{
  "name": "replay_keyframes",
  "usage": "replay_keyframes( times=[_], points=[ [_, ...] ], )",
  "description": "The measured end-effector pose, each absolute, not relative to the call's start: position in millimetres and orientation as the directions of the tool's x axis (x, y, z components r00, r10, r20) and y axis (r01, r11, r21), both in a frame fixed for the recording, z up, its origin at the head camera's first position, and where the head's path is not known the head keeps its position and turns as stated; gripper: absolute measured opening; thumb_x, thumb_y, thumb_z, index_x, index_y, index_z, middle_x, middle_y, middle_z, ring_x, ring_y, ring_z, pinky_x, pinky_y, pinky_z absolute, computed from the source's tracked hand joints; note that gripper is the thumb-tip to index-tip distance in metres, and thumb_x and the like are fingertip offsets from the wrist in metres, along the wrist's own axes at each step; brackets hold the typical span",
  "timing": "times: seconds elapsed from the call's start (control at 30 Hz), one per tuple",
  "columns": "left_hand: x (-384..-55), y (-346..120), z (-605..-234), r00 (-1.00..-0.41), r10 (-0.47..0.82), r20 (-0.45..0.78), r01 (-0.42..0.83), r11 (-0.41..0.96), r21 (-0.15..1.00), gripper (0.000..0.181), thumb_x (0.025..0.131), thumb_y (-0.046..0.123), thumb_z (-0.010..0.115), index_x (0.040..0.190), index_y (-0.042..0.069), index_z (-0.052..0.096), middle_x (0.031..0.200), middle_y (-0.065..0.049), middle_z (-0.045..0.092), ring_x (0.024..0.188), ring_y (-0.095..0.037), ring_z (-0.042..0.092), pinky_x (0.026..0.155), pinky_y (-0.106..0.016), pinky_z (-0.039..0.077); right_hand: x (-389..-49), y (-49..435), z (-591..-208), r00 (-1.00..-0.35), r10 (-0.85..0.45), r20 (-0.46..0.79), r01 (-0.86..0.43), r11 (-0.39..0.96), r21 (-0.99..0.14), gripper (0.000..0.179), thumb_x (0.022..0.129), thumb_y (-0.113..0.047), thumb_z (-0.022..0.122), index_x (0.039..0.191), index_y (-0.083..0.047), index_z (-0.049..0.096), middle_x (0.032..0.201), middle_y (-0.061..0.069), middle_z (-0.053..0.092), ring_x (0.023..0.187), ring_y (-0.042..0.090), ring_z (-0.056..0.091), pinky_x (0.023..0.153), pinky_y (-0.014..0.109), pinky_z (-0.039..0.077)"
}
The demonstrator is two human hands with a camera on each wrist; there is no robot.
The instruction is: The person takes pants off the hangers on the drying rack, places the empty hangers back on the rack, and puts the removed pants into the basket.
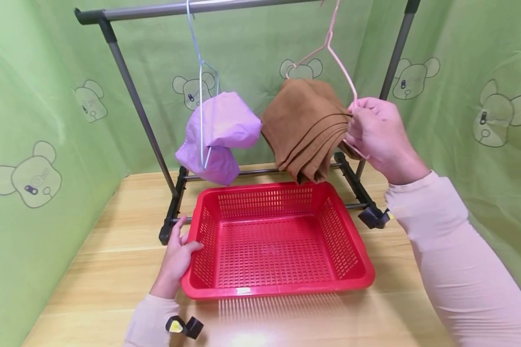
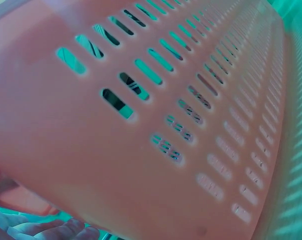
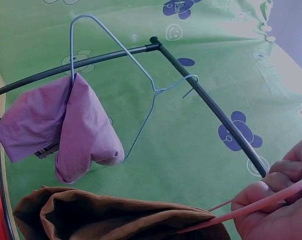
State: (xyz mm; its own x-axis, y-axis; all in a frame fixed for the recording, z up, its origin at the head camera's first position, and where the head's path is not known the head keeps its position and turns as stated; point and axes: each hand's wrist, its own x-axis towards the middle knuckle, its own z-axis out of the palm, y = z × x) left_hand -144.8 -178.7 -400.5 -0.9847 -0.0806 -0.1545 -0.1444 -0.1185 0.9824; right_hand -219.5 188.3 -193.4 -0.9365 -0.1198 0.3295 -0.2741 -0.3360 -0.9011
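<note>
In the head view my right hand (image 1: 375, 132) pinches the side of a pink wire hanger (image 1: 341, 62), right at the edge of a folded brown cloth (image 1: 306, 120). The cloth drapes over the hanger in several layers. Up close in the right wrist view, the fingers of my right hand (image 3: 276, 200) are curled at the pink wire, beside the brown cloth (image 3: 105, 215). My left hand (image 1: 175, 260) grips the left rim of a red plastic basket (image 1: 278, 290), thumb over the edge. The basket's slotted wall (image 2: 90, 150) fills most of the left wrist view.
A purple cloth (image 1: 226, 125) hangs on a blue wire hanger (image 1: 201, 82) to the left of the brown one. The grey rack (image 1: 130, 89) stands behind the basket on a wood-patterned table (image 1: 126, 246). Green curtains (image 1: 21, 106) with cartoon prints surround it.
</note>
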Motion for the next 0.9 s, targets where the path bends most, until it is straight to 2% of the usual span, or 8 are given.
replay_keyframes(
  times=[0.47,0.67,0.9],
  points=[
    [-145.5,-177.5,-401.4,-0.988,-0.080,-0.131,-0.123,-0.099,0.988,0.074,0.084,-0.012,0.048,0.151,0.013,0.028,0.129,-0.030,0.050,0.093,-0.026,0.065,0.078,-0.035,0.056,-214.7,193.9,-190.4,-0.934,-0.129,0.334,-0.260,-0.394,-0.882,0.015,0.102,-0.005,0.044,0.092,0.005,0.050,0.055,0.000,0.036,0.046,0.011,0.026,0.043,0.024,0.017],
    [-145.2,-177.0,-400.4,-0.988,-0.083,-0.129,-0.121,-0.095,0.988,0.074,0.084,-0.012,0.049,0.151,0.013,0.029,0.129,-0.029,0.051,0.093,-0.025,0.066,0.077,-0.035,0.056,-212.5,196.7,-191.2,-0.930,-0.124,0.346,-0.275,-0.391,-0.878,0.017,0.102,-0.006,0.045,0.091,0.005,0.052,0.056,0.000,0.036,0.046,0.011,0.027,0.042,0.022,0.021],
    [-145.5,-176.9,-400.3,-0.987,-0.091,-0.132,-0.124,-0.085,0.989,0.074,0.084,-0.012,0.050,0.151,0.013,0.030,0.127,-0.030,0.052,0.092,-0.026,0.066,0.077,-0.036,0.056,-212.2,198.4,-192.7,-0.915,-0.131,0.381,-0.310,-0.372,-0.875,0.018,0.102,-0.006,0.044,0.091,0.007,0.050,0.055,0.000,0.036,0.045,0.012,0.026,0.042,0.024,0.019]
  ],
)
